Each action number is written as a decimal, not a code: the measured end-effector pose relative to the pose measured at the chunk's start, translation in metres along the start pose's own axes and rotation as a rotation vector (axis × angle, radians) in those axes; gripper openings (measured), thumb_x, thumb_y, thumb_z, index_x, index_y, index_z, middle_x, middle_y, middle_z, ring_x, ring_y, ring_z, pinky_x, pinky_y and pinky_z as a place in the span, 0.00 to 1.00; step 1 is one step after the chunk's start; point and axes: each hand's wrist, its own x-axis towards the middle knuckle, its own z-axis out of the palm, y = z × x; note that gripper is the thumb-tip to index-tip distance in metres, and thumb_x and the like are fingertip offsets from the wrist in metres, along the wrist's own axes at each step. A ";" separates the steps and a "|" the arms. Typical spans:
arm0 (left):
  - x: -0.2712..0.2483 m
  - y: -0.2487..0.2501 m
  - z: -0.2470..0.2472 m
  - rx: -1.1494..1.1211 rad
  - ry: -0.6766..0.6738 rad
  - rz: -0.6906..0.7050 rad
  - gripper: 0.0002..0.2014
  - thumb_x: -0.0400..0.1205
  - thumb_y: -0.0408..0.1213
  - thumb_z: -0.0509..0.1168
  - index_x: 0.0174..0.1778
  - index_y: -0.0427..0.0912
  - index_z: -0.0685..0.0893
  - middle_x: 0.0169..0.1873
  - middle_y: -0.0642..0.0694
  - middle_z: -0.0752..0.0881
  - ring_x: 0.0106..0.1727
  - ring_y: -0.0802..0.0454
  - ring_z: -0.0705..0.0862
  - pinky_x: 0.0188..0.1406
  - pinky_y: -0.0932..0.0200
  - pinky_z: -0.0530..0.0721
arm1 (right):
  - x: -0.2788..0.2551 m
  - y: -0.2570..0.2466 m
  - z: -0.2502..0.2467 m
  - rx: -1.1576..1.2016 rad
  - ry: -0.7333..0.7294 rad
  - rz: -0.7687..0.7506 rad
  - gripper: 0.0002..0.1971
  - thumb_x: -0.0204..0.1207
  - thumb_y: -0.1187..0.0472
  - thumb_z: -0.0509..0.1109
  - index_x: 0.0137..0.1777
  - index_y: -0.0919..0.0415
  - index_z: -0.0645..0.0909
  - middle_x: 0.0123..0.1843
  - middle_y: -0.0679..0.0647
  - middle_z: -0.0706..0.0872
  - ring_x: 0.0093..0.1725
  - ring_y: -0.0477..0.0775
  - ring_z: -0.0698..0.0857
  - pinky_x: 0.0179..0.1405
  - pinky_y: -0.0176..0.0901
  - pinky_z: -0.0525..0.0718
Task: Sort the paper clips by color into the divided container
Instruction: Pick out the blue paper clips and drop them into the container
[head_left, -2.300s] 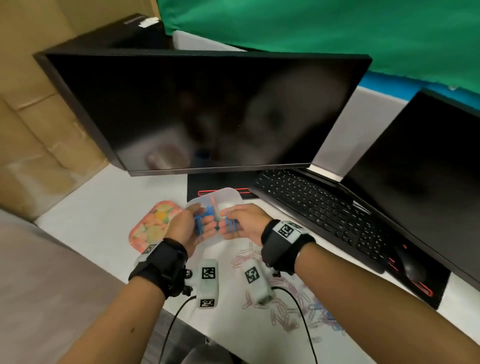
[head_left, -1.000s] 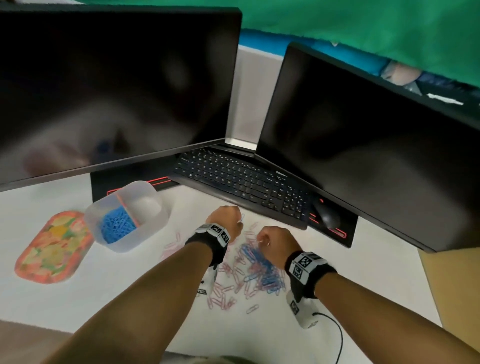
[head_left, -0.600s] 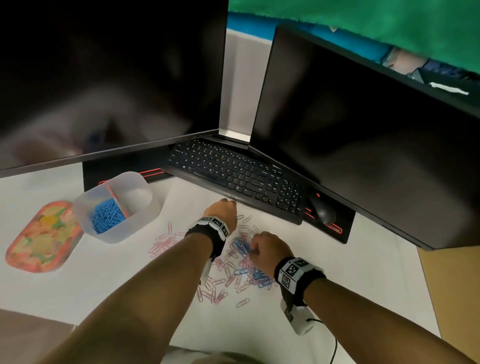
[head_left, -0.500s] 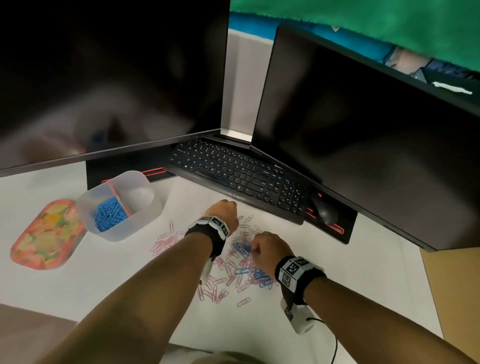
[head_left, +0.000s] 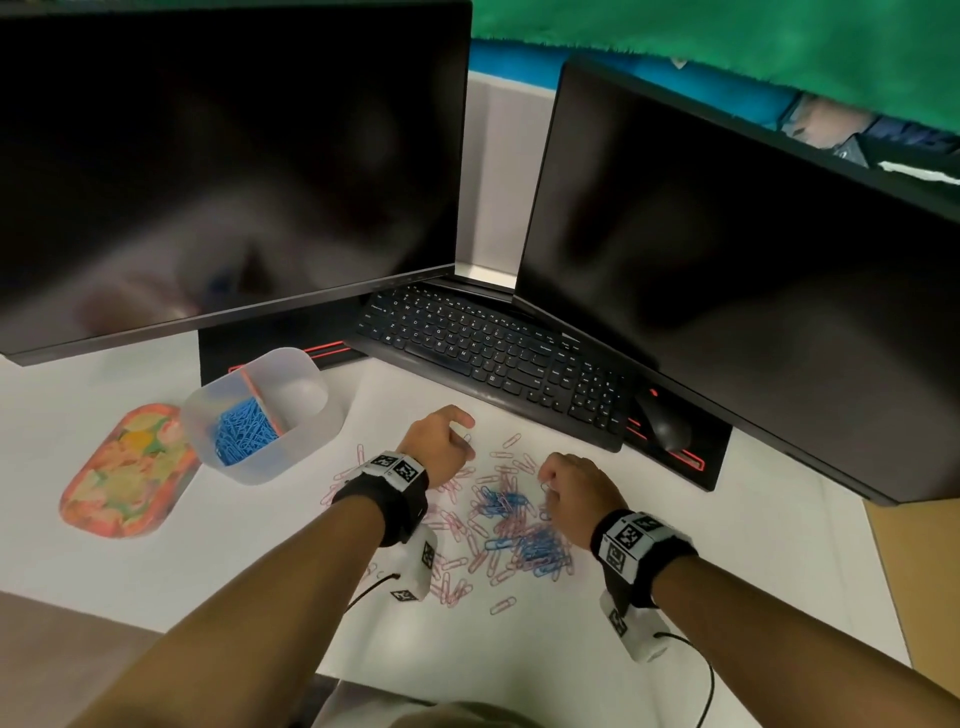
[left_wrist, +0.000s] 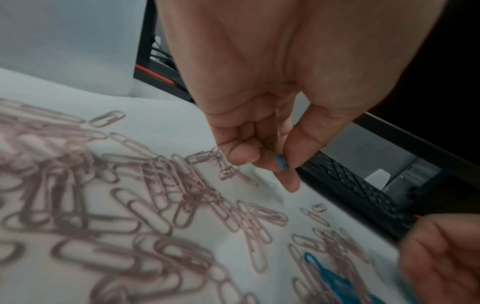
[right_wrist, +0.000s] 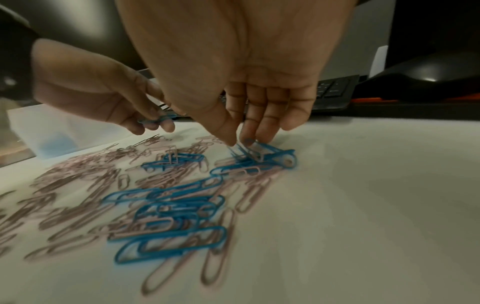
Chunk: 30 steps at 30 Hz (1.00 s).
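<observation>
Looking down from the head view, we see only the backs of both hands over the scattered paper clips (head_left: 498, 525) on the white bench (head_left: 727, 561); the wrist views show what the fingers do. From the left wrist we see our left hand (left_wrist: 265, 127) palm down, fingers curled, thumb and forefinger pinching a blue clip (left_wrist: 281, 163) of which only a tip shows. The right wrist view shows that same clip (right_wrist: 155, 120) lying roughly level across the left fingertips, its long axis running left to right.

Our right hand (right_wrist: 241, 86) points its fingers down at the far end of the heap, thumb and forefinger closing on a bunch of blue clips (right_wrist: 262, 153); we cannot tell whether they are gripped or merely touched. These clips fan out to the right of the fingertips, long axes slanting away.

Pink clips (left_wrist: 155, 185) lie under and to the left of our left hand, pointing every way. The divided container (head_left: 260, 415) stands well to the left of both hands, with blue clips heaped in its left compartment.
</observation>
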 end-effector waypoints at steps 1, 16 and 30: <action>0.000 -0.001 0.001 -0.040 -0.013 -0.015 0.18 0.77 0.26 0.57 0.56 0.51 0.77 0.42 0.49 0.90 0.33 0.55 0.81 0.27 0.63 0.76 | 0.000 -0.003 0.002 -0.022 -0.006 -0.038 0.10 0.77 0.63 0.66 0.57 0.54 0.77 0.56 0.50 0.83 0.57 0.53 0.80 0.56 0.45 0.81; -0.024 -0.006 0.025 0.153 -0.025 0.075 0.07 0.78 0.33 0.61 0.45 0.45 0.85 0.44 0.50 0.87 0.45 0.52 0.83 0.39 0.64 0.78 | 0.008 -0.034 0.012 0.037 -0.135 -0.022 0.15 0.73 0.71 0.68 0.58 0.58 0.80 0.56 0.55 0.85 0.55 0.57 0.83 0.55 0.44 0.83; -0.027 -0.019 0.040 0.532 -0.040 0.269 0.07 0.79 0.36 0.63 0.48 0.47 0.84 0.49 0.49 0.83 0.48 0.49 0.84 0.48 0.57 0.85 | 0.000 -0.025 -0.015 0.135 -0.176 0.137 0.09 0.74 0.67 0.66 0.44 0.72 0.86 0.47 0.64 0.90 0.46 0.61 0.88 0.47 0.51 0.89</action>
